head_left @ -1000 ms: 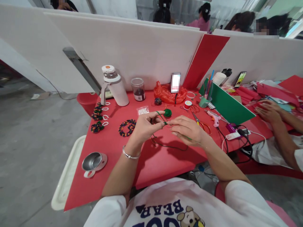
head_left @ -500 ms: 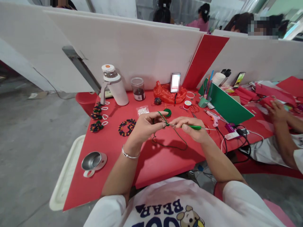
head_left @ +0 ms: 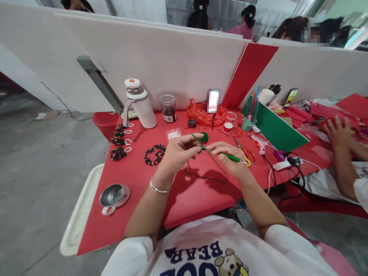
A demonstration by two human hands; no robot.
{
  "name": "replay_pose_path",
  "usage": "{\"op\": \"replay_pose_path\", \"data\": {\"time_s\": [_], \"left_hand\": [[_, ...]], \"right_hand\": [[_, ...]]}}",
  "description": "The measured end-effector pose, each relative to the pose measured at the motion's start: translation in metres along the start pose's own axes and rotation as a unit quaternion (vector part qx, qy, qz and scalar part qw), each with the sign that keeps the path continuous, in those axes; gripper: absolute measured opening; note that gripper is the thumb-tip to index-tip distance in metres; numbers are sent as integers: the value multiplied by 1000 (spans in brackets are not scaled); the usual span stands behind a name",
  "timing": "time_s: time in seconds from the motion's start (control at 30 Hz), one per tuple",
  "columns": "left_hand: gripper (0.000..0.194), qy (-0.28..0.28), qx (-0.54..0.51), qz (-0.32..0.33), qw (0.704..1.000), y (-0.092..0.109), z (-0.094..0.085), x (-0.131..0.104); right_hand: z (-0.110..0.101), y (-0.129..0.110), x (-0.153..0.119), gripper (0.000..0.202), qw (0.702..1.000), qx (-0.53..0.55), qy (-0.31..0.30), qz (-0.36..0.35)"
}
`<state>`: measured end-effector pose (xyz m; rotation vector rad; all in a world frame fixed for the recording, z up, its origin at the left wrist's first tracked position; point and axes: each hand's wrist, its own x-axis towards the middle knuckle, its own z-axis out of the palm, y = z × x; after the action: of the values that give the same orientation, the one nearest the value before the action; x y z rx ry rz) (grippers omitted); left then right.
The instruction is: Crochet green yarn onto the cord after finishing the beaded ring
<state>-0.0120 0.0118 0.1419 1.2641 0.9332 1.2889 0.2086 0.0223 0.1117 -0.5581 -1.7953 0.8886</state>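
Observation:
Over the red table, my left hand (head_left: 180,152) pinches green yarn (head_left: 196,138), with a strand looped over the raised index finger. A crochet hook (head_left: 232,157) with a green handle lies in my right hand (head_left: 227,155), its tip at the small green stitches between both hands. A loose dark green strand (head_left: 208,178) trails down onto the tabletop. Just beyond my fingers sits a green yarn ball (head_left: 204,137). Left of my left hand lie a braided multicoloured yarn ring (head_left: 154,155) and a bag of white beads (head_left: 173,133).
A steel cup (head_left: 114,197), white flask (head_left: 140,107) and jar (head_left: 168,109) stand on the left. Scissors (head_left: 243,149), a glue gun (head_left: 258,142) and a power strip (head_left: 287,163) lie on the right. A co-worker's hand (head_left: 337,132) is at far right beyond the green board (head_left: 277,124).
My right hand has shifted slightly left, and the hook's handle now slants lower to the right. The scissors show more fully. The co-worker's hand has lifted and spread its fingers.

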Motion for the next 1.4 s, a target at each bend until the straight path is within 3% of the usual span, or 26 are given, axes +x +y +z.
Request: {"op": "replay_pose_path", "data": {"time_s": [0.53, 0.77, 1.2, 1.4], "left_hand": [[37, 31, 32, 12, 999, 4, 8, -2], [37, 35, 30, 11, 999, 3, 9, -1], [36, 35, -6, 7, 999, 0, 12, 0], [57, -2, -77, -14, 997, -6, 12, 4]], "right_hand": [[-4, -18, -3, 18, 978, -164, -55, -118], [-3, -16, -5, 23, 974, -174, -68, -126], [6, -10, -10, 21, 971, -207, -17, -120], [15, 2, -11, 20, 967, -190, 57, -156]]}}
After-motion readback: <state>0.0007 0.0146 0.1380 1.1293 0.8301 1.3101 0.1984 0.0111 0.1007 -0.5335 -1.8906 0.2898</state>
